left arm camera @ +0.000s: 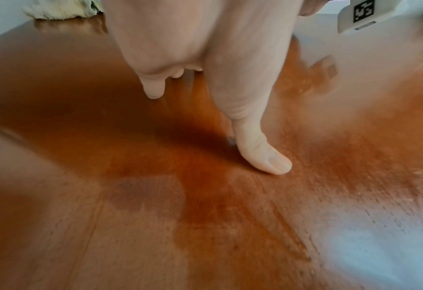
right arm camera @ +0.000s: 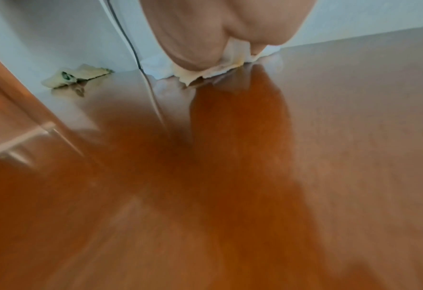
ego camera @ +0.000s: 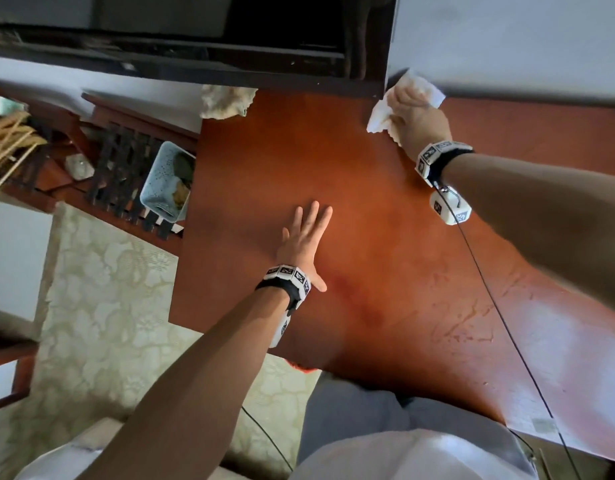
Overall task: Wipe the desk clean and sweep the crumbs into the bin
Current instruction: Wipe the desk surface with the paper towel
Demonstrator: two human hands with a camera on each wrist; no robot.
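Note:
The reddish-brown desk (ego camera: 368, 188) shows faint streaks and smears near its front right. My left hand (ego camera: 305, 237) lies flat on the middle of it, fingers straight and spread, the thumb (left arm camera: 263, 155) on the wood. My right hand (ego camera: 415, 116) reaches to the far edge by the wall and grips a crumpled white paper towel (ego camera: 377, 121), holding it down on the desk. In the right wrist view the paper towel (right arm camera: 220, 68) bunches out from under the palm (right arm camera: 218, 29), stained yellowish at its edge. A light blue bin (ego camera: 160, 178) with rubbish inside stands beside the desk's left edge.
A crumpled pale cloth (ego camera: 226, 102) lies at the desk's far left corner, also in the cloth (right arm camera: 79, 77) right wrist view. A black cable (ego camera: 489, 292) runs from my right wrist across the desk. Dark furniture (ego camera: 195, 39) rises behind; a patterned floor (ego camera: 101, 306) lies left.

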